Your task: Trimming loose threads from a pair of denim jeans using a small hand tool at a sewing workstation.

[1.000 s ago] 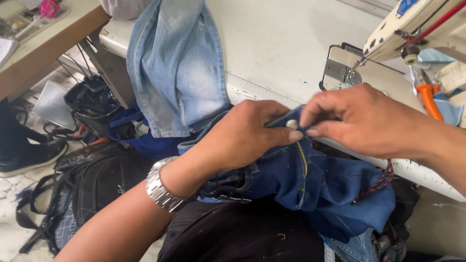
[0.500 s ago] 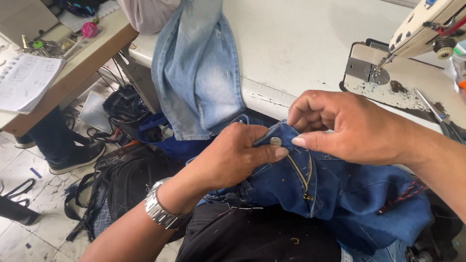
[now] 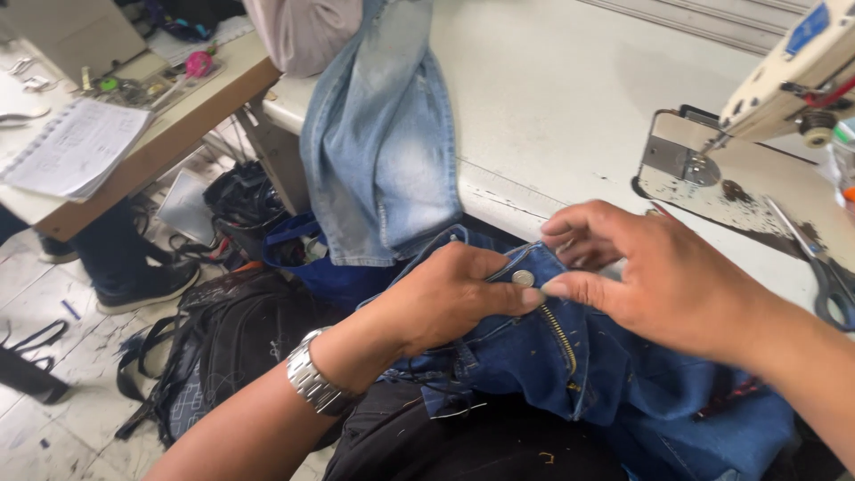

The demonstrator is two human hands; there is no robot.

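My hands have moved down to the waist of the dark blue jeans (image 3: 570,374), which lie on my lap in front of the desk (image 3: 570,116); now the metal button (image 3: 523,278) shows, so the top is ready to work on; my left hand (image 3: 450,298) pinches the cloth by the button, fingers together; my right hand (image 3: 650,276) has fingers a little apart, one fingertip touching beside the button.

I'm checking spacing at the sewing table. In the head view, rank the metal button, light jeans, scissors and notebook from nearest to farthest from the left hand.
1. Metal button, at the left hand's fingertips.
2. Light jeans, draped above it.
3. Scissors, far right on the table.
4. Notebook, far left on the other table.
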